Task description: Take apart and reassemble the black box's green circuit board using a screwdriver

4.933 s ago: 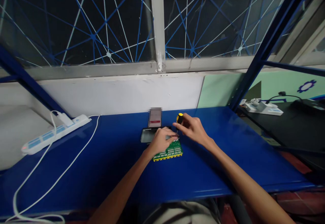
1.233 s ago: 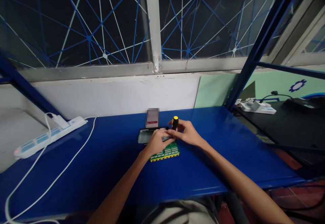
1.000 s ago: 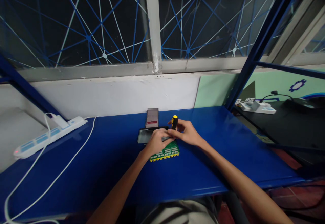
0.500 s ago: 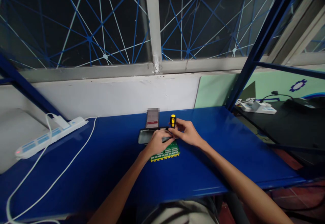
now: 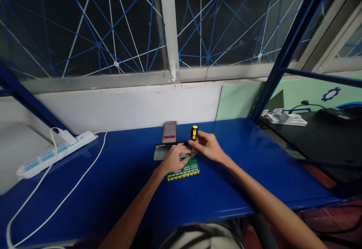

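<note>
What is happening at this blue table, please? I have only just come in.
A person is working on a green circuit board. The right hand holds a black-and-yellow screwdriver nearly upright, shaft down toward the board's far right corner; whether the tip touches is too small to tell. The left hand lies across the board; what its fingertips grip is unclear. Just beyond is a shallow dark tray, partly hidden by the left hand.
</note>
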Demonstrator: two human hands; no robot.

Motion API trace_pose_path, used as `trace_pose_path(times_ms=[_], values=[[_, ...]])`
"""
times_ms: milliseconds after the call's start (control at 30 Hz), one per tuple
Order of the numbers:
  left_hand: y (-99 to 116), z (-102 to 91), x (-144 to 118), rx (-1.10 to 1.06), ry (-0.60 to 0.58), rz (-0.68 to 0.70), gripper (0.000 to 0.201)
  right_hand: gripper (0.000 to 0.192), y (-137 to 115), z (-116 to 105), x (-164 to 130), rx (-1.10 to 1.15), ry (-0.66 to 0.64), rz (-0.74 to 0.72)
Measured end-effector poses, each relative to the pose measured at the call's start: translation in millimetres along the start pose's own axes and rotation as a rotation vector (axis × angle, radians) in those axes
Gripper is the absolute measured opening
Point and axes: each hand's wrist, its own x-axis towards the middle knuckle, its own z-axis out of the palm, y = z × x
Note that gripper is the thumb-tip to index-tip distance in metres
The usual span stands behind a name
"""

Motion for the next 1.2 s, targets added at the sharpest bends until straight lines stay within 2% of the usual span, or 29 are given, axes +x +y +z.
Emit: trace_pose_path(times_ms=[300, 533, 667, 900, 1067, 1200], values=[[-0.1, -1.7, -0.7, -0.014, -0.004, -0.002, 0.024, 0.026, 0.1, 0.1, -0.8, -0.02, 0.006, -0.018], [1.7, 2.1, 2.1, -0.034, 0.041, -0.03, 0.008, 0.032, -3.4, -3.4, 1.8, 0.117, 0.03, 0.008], [0.7, 5.5, 7.3, -0.028, 0.102, -0.069, 0.009, 0.032, -10.5, -13.7, 5.4, 0.197, 0.113, -0.014], [6.9, 8.6, 40.4, 0.049, 0.078, -0.079, 0.012, 0.03, -13.4, -47.6, 12.7, 0.244, 0.419, -0.097], [14.0, 24.2, 63.8, 0.128, 0.017, -0.101, 0.012, 0.028, -6.9, -57.8, 14.4, 0.25, 0.483, -0.128], [13.3, 29.8, 65.9, 0.168, 0.017, -0.125, 0.011, 0.028, -4.4, -59.2, 14.0, 0.241, 0.478, -0.119]])
